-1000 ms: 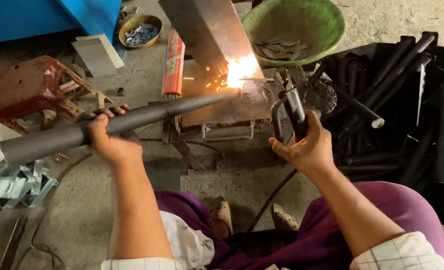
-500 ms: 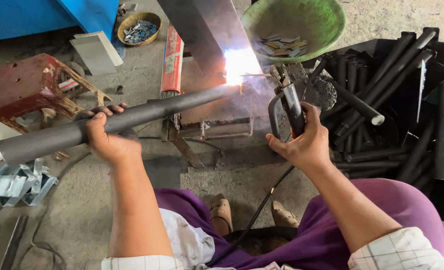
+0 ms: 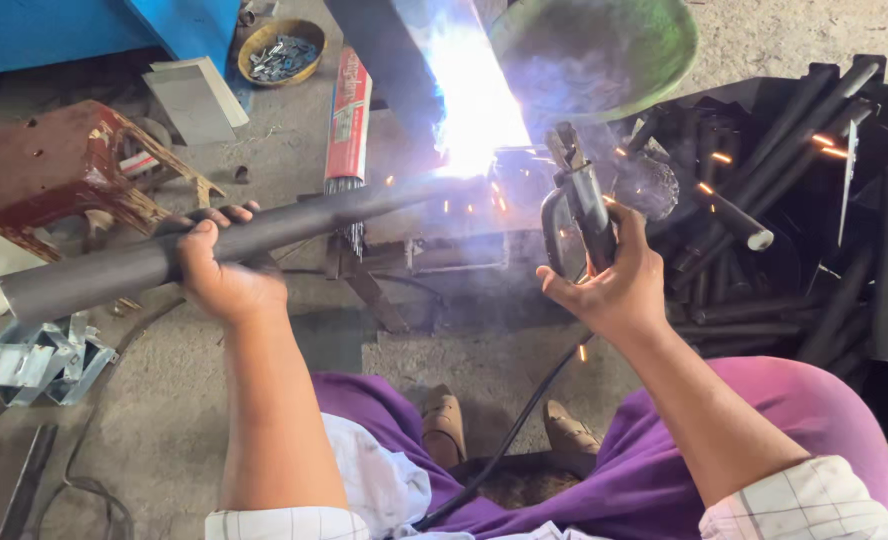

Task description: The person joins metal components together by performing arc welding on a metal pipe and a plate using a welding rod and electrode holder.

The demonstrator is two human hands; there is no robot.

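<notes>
My left hand (image 3: 219, 265) grips a long dark metal pipe (image 3: 114, 270) that runs from the lower left up to a bright welding arc (image 3: 474, 120). My right hand (image 3: 614, 285) holds a black welding electrode holder (image 3: 579, 205), its jaws pointed at the arc. A black cable (image 3: 509, 440) trails from the holder down between my knees. Sparks scatter around the pipe's far end, which rests on a small metal stand (image 3: 444, 250). White glare and smoke hide the joint itself.
A heap of dark pipes (image 3: 804, 200) lies at the right. A green basin (image 3: 604, 50) sits behind the arc. A packet of welding rods (image 3: 349, 115), a rusty red stool (image 3: 59, 165), a bowl of small parts (image 3: 282, 45) and folded metal brackets (image 3: 34, 360) stand at the left.
The arc has flared much brighter, with more smoke and sparks. Both hands keep their grips and hold nearly the same places.
</notes>
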